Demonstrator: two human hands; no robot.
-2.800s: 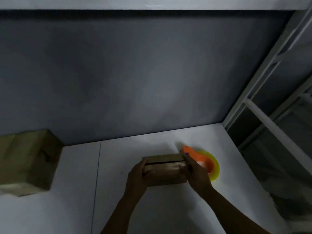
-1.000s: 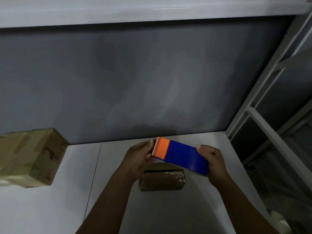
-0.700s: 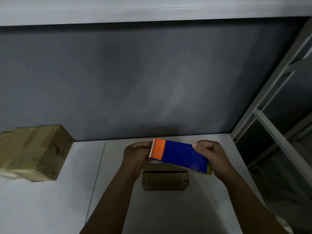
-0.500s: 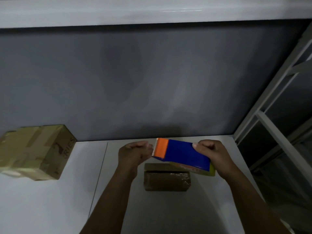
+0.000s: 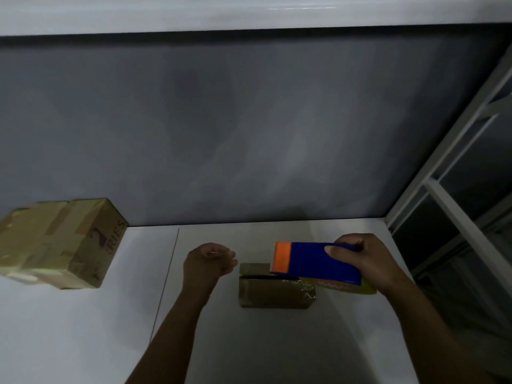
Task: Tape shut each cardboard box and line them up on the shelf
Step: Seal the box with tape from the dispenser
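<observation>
— Fingers [image 5: 350, 243] of the right hand [image 5: 365, 263], grasping what?
— The blue tape dispenser [image 5: 315, 263], its orange end just above the small cardboard box [image 5: 275, 291].
— And the left hand [image 5: 209, 260]?
— Just left of that box, fingers [image 5: 225, 256] curled; whether they pinch anything, I cannot tell.
— The box itself?
— On the white shelf [image 5: 277, 345], a dark gap along its top. A bigger taped box [image 5: 61, 245] stands well to its left.

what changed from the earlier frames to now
Both hands left the small box and raised the tape dispenser over it; the left hand then let go and drew leftward, fingers curled. The right hand still grips it. The large box and small box stayed put.
</observation>
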